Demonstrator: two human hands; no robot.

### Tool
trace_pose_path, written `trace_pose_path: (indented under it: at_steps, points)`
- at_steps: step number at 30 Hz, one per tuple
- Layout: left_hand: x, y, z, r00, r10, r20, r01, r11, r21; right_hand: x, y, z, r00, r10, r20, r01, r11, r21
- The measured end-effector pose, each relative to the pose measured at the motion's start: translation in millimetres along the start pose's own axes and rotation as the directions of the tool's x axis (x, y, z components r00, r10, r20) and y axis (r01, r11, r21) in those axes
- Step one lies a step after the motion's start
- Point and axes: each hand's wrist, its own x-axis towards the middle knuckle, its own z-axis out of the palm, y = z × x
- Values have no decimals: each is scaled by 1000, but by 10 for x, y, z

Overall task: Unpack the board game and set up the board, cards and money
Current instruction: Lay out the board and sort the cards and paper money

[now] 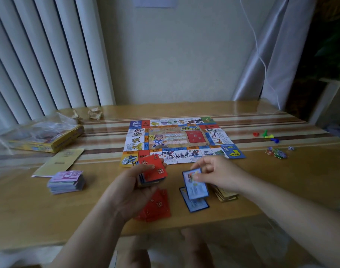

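Observation:
The colourful game board lies unfolded flat in the middle of the table. My left hand holds a stack of cards with a red card on top, just in front of the board's near edge. My right hand pinches a single blue-bordered card above another blue card lying on the table. Red cards lie in a loose pile under my left hand. A yellowish card pile sits under my right wrist. A stack of paper money rests at the left.
The yellow game box with a clear plastic bag sits far left, a folded yellow leaflet in front of it. Coloured pawns, a die and cardboard tokens lie at the right. Crumpled paper lies at the back.

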Motion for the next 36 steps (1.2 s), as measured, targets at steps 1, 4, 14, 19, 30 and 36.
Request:
trace_pose_path:
  at_steps: [1,4,14,19,30,36]
  points:
    - [-13,21,-10,1000,1,11,-1,1000,-10,-18,13,46,999,-12,35,14,997,-71]
    - [-21,10,-24,999,-3,39,1,999,49,-46,44,172,994,-106,-39,79,898,-433]
    - [-83,-18,11,991,-38,128,0,959,285,156,-402,202,996,-86,-8,84,942,326]
    - [-121,47,-135,992,-6,128,-35,949,315,269,-519,280,989,-147,17,135,946,295]
    - [-120,376,-558,987,146,-70,-143,989,39,256,-461,640,981,-109,161,91,989,113]
    - [-182,241,-479,991,134,-8,-129,966,226,232,-341,737,938,-341,-61,292,874,-389]
